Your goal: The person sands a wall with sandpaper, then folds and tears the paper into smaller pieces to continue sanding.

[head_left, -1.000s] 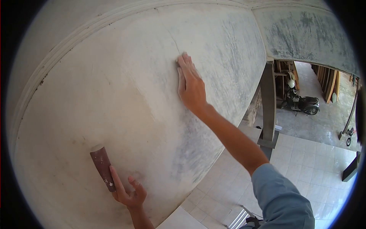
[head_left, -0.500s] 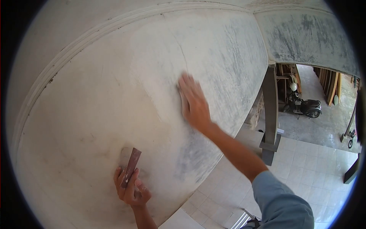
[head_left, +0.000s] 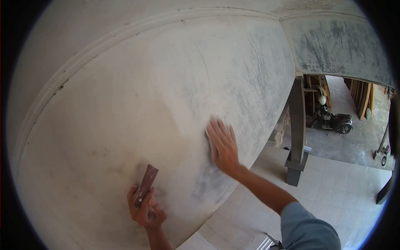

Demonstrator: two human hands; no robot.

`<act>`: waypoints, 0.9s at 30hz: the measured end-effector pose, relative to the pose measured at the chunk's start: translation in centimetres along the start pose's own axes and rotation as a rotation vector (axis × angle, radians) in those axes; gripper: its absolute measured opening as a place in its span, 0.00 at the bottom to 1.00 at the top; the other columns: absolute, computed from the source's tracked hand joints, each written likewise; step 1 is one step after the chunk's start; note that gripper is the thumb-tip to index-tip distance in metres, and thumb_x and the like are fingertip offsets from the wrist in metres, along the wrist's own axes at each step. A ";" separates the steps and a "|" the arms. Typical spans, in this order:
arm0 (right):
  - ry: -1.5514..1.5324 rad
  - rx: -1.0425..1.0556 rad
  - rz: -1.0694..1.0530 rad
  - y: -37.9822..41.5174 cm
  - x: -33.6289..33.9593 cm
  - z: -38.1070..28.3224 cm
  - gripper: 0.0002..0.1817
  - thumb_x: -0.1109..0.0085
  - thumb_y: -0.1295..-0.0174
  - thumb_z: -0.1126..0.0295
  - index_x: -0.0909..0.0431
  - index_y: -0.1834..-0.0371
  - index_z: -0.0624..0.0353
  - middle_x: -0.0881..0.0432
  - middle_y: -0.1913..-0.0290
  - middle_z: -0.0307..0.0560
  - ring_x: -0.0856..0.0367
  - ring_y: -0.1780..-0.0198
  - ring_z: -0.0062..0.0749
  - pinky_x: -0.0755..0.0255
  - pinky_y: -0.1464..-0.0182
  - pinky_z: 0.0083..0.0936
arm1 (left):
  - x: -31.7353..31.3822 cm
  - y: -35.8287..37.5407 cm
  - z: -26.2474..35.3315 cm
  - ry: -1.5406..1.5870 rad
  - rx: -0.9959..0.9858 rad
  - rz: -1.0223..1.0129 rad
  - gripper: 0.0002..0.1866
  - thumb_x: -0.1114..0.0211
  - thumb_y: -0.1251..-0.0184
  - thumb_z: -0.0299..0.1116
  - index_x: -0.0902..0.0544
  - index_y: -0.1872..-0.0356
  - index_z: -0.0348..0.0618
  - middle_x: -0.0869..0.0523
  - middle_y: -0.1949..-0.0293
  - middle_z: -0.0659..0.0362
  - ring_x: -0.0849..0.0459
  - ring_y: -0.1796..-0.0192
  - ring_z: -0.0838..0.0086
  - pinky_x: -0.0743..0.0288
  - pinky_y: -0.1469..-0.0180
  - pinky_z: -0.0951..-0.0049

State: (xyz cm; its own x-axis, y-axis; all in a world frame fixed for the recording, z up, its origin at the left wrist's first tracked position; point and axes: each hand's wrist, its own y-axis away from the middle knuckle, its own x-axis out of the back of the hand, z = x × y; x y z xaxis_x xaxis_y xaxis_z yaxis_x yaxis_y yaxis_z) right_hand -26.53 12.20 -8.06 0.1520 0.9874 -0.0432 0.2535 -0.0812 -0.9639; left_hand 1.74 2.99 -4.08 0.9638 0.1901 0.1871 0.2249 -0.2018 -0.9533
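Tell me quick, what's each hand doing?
Left hand: closed, holding a brown folded sandpaper strip.
Right hand: open, flat on the pale plastered wall.

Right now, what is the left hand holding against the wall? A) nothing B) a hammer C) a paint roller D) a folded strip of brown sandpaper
D: the left hand grips a folded strip of brown sandpaper against the wall, while the right hand lies flat on it.

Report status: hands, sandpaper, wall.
Left hand shut on folded sandpaper, held at the wall. Right hand open, flat on wall, blurred. Nothing between hands and surface.
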 end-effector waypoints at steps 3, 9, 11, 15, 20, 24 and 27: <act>0.088 0.002 -0.052 2.2 0.6 -0.2 0.22 0.46 0.29 0.69 0.26 0.33 0.55 0.30 0.27 0.51 0.36 0.25 0.53 0.50 0.29 0.68 | 0.2 -0.2 0.1 -0.002 -0.012 -0.009 0.20 0.47 0.26 0.39 0.12 0.60 0.31 0.11 0.60 0.46 0.16 0.49 0.42 0.23 0.43 0.50; 0.026 -0.046 0.093 -8.9 -0.7 0.6 0.21 0.46 0.29 0.68 0.24 0.33 0.46 0.37 0.24 0.57 0.42 0.24 0.61 0.53 0.29 0.72 | -0.1 -0.2 0.1 -0.012 -0.008 0.011 0.20 0.47 0.26 0.38 0.13 0.62 0.29 0.11 0.60 0.43 0.15 0.50 0.42 0.22 0.45 0.51; 0.009 -0.103 0.046 -5.3 -0.3 0.1 0.21 0.46 0.29 0.69 0.24 0.33 0.44 0.39 0.23 0.59 0.43 0.23 0.63 0.54 0.29 0.72 | -0.1 -0.3 0.2 -0.014 -0.021 0.017 0.20 0.47 0.26 0.38 0.13 0.62 0.29 0.12 0.60 0.42 0.15 0.51 0.43 0.21 0.46 0.52; 0.043 -0.077 -0.077 3.7 0.6 0.0 0.22 0.44 0.31 0.69 0.23 0.33 0.42 0.38 0.24 0.59 0.42 0.23 0.61 0.55 0.30 0.75 | 0.0 -0.4 0.0 0.015 -0.024 0.017 0.19 0.47 0.26 0.36 0.13 0.62 0.28 0.12 0.59 0.41 0.14 0.52 0.44 0.20 0.50 0.54; 0.070 0.000 0.121 -8.5 -1.0 1.3 0.23 0.45 0.30 0.68 0.26 0.31 0.41 0.40 0.23 0.59 0.44 0.23 0.63 0.56 0.30 0.76 | -0.3 -0.4 0.2 -0.010 -0.029 0.054 0.18 0.47 0.27 0.34 0.13 0.63 0.27 0.12 0.61 0.41 0.14 0.55 0.47 0.19 0.52 0.56; 0.039 -0.015 0.065 -7.1 -0.8 0.1 0.24 0.48 0.28 0.69 0.30 0.29 0.52 0.39 0.24 0.61 0.44 0.23 0.63 0.55 0.27 0.70 | -0.2 -0.4 0.3 0.000 -0.030 0.061 0.19 0.47 0.27 0.34 0.13 0.64 0.27 0.12 0.62 0.42 0.13 0.57 0.49 0.19 0.54 0.58; -0.161 -0.041 -0.107 3.9 -0.8 -1.1 0.24 0.50 0.28 0.73 0.33 0.30 0.67 0.36 0.26 0.65 0.40 0.24 0.59 0.48 0.25 0.61 | -0.2 -0.5 0.0 0.010 -0.034 0.065 0.19 0.46 0.27 0.35 0.13 0.64 0.27 0.12 0.63 0.42 0.13 0.59 0.49 0.19 0.56 0.58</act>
State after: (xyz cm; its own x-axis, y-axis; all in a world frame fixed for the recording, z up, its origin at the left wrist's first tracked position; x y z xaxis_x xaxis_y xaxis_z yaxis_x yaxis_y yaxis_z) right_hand -24.58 10.92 -11.45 -0.0316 0.9994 0.0142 0.2988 0.0230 -0.9541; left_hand 1.47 3.09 -3.62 0.9778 0.1663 0.1272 0.1661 -0.2464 -0.9548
